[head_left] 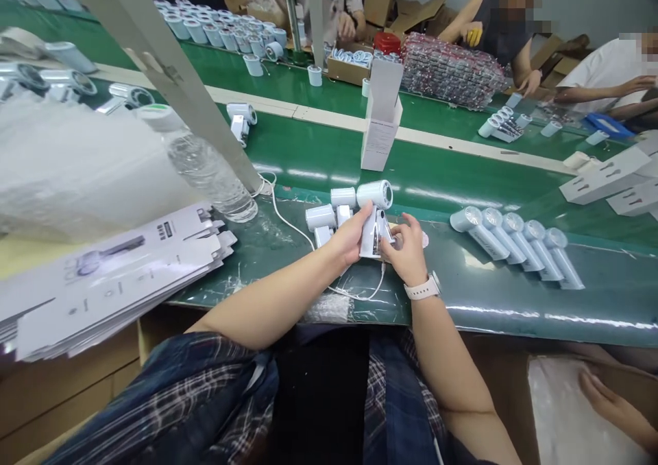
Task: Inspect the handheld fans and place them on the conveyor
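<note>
Five dryers (525, 244) lay lined up on the bench (462, 304), seemingly done; one dryer (371, 196), apparently unfinished, was clasped by the left hand (354, 237), the right hand (410, 252) pinching its handle (368, 240); more units (319, 217) lay just to its left.

The green worktop (478, 307) carries five pale-blue devices (528, 252) in a row, a white cable (366, 299) and a bottle (208, 170).

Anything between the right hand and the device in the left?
Nothing visible. The right hand is right at the device, fingers apparently touching it, while the left hand holds it. The white cable loops below them in the picture, not between.
</note>
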`<state>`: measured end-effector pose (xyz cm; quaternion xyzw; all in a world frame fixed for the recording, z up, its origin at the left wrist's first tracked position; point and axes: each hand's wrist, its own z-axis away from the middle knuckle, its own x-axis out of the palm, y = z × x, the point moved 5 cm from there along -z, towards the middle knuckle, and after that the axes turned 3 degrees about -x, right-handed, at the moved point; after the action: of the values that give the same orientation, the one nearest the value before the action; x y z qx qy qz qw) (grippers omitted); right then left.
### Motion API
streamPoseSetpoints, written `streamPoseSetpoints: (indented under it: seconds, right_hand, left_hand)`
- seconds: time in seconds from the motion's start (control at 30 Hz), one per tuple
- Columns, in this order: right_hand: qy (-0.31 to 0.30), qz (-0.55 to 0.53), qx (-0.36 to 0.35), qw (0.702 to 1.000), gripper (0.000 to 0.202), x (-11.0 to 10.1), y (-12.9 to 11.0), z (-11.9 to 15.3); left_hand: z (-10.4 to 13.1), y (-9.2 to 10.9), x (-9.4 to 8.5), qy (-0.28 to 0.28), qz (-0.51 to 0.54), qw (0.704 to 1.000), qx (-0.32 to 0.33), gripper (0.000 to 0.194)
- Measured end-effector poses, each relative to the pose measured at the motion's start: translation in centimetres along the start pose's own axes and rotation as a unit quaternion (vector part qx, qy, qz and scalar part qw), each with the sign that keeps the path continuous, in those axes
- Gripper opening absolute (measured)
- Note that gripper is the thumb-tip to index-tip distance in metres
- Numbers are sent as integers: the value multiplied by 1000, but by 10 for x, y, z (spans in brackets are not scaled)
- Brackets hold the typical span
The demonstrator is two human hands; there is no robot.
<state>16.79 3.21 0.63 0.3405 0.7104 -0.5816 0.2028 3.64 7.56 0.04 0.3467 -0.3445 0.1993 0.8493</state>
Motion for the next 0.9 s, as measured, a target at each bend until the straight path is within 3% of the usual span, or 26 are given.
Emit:
streamPoseSetpoints:
  seconds: [0.1, 0.2, 0.3, 0.4, 0.47, 0.53, 0.67, 0.77, 0.9]
  right_hand:
    - [68, 38, -41, 996, 28, -18, -12, 17]
    - [0, 107, 30, 994, 24, -13, -12, 36]
    - [-105, 162, 58, 980, 17, 9, -16, 53]
    - [-129, 157, 20, 979, 10, 24, -28, 59]
    - [-143, 103, 19, 984, 8, 26, -32, 62]
    - [-156, -41, 48, 986, 6, 25, -34, 64]
    - [-162, -349, 130, 914, 30, 21, -37, 64]
    - [-162, -394, 133, 895, 30, 20, -42, 61]
    - [-117, -366, 106, 917, 34, 18, -50, 62]
  left_hand:
    - [-1, 17, -6, 27, -19, 992, 124, 28]
    - [10, 35, -3, -12, -44, 976, 211, 32]
    - [22, 42, 3, -45, -55, 976, 204, 37]
    - [27, 43, 9, -57, -55, 980, 184, 43]
    - [26, 43, 11, -70, -50, 980, 178, 46]
    - [24, 43, 11, -91, -45, 978, 180, 49]
    - [23, 42, 10, -132, -45, 975, 173, 63]
    - [27, 37, 12, -126, -47, 981, 139, 76]
    - [33, 32, 17, -102, -56, 986, 119, 85]
